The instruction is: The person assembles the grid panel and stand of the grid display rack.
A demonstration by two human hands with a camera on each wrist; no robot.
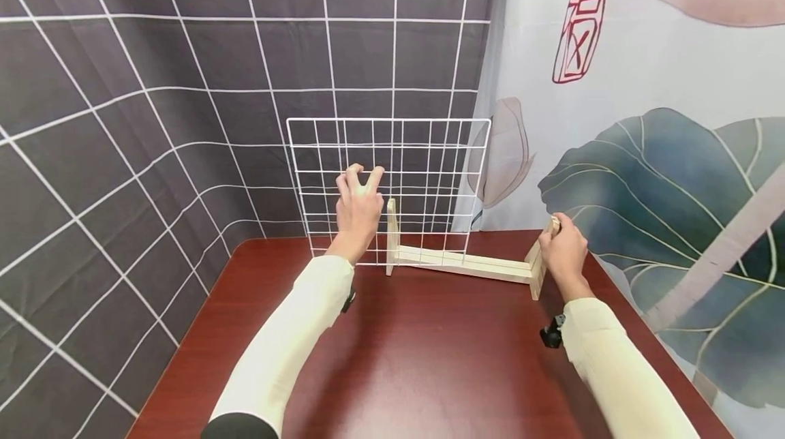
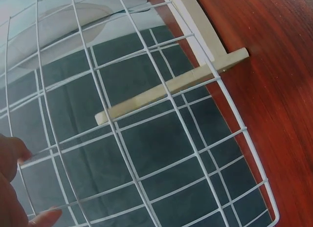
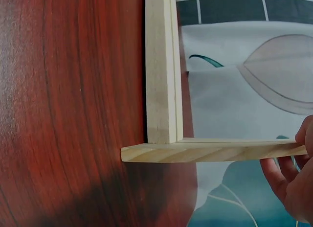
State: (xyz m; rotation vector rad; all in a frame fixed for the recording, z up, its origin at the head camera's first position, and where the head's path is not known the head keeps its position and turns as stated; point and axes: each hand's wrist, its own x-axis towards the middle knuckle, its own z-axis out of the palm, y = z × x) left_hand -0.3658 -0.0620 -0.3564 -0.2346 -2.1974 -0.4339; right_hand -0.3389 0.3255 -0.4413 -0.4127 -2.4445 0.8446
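In the head view my left hand [image 1: 358, 210] holds a white wire grid panel [image 1: 423, 118] upright, fingers hooked at its wires left of centre. Seen from the left wrist, fingertips [image 2: 48, 218] curl at the wires near the frame's left side. A pale wooden stand, with a long grooved rail [image 1: 466, 266] between two end boards, stands at the table's back right. The panel's lower edge overlaps the rail's left part in the head view. My right hand [image 1: 565, 248] grips the top of the right end board [image 1: 537, 267]; the left end board [image 1: 392, 231] shows through the wires.
The stand sits on a reddish-brown table [image 1: 423, 350] near its back edge. A grey checked curtain [image 1: 153, 173] hangs behind and to the left; a white curtain with leaf prints [image 1: 650, 173] hangs at the right.
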